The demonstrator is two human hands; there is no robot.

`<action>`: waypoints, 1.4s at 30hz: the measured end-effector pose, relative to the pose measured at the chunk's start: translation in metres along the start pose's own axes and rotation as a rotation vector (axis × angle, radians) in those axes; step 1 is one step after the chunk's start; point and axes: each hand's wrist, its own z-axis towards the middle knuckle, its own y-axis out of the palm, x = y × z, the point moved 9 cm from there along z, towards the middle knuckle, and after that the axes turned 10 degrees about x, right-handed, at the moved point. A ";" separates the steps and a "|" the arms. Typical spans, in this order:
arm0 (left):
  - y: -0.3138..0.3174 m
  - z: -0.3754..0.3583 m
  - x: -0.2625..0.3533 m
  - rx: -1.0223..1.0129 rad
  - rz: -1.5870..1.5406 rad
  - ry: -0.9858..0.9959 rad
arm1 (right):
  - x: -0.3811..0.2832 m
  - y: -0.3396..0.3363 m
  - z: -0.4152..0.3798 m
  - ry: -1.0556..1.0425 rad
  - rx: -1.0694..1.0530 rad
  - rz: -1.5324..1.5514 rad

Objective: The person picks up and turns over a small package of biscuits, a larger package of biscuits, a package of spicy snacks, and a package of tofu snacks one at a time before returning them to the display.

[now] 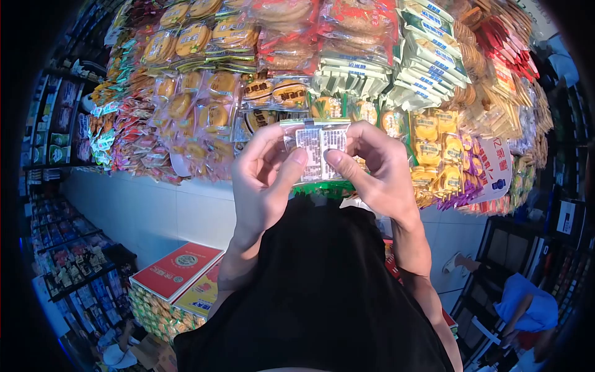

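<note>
1. Crowded shelves [68, 248] line the left edge of the view, and pale tiled floor [142, 204] runs between them and a broad display heaped with packaged snacks.
2. Toward the far side of the display lie bags of round golden biscuits [192, 40], with red-printed packs [359, 18] to their right. Pale green-and-white packets [434, 49] overlap in a fanned row beyond those.
3. Nearer, on the right, yellow packs [437, 149] sit just beside purple packs [458, 192]; a white sign [493, 167] with red characters slants next to them.
4. At the middle of the view, a clear packet [314, 149] is held up before the near edge of the display, above the person's black garment [316, 279]. Two pale labels with dark print face the wearer, the print too small to read.
5. On the left side, the left hand [257, 186] has its grip pinching the packet, thumb laid over the left label.
6. Opposite it, the right hand [387, 180] has its grip pinching the other side, thumb tip on the right label.
7. Bright green shows along the packet's lower edge; whether it belongs to the packet, I cannot tell.
8. Lower left, a red carton [176, 266] rests on stacked packs [161, 313].
9. Lower right, another person [527, 304] wears blue, well apart from both hands.
</note>
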 end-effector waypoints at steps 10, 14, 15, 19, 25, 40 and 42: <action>0.013 0.001 -0.004 -0.238 0.125 0.087 | -0.032 0.005 -0.011 -0.189 -0.174 -0.370; 0.010 0.001 -0.008 -0.220 0.024 0.105 | -0.037 -0.003 -0.014 -0.240 -0.104 -0.413; 0.013 0.000 -0.007 -0.224 0.025 0.104 | -0.038 -0.003 -0.015 -0.240 -0.101 -0.413; 0.028 -0.002 0.003 -0.213 0.073 0.165 | -0.047 -0.006 -0.019 -0.343 -0.034 -0.474; 0.023 -0.001 -0.004 -0.204 0.018 0.196 | -0.060 -0.004 -0.024 -0.486 -0.001 -0.520; 0.002 0.006 -0.014 -0.021 -0.119 0.053 | -0.056 -0.016 -0.020 -0.342 0.035 -0.424; 0.002 0.006 -0.013 -0.014 -0.126 0.074 | -0.063 -0.016 -0.021 -0.433 0.094 -0.463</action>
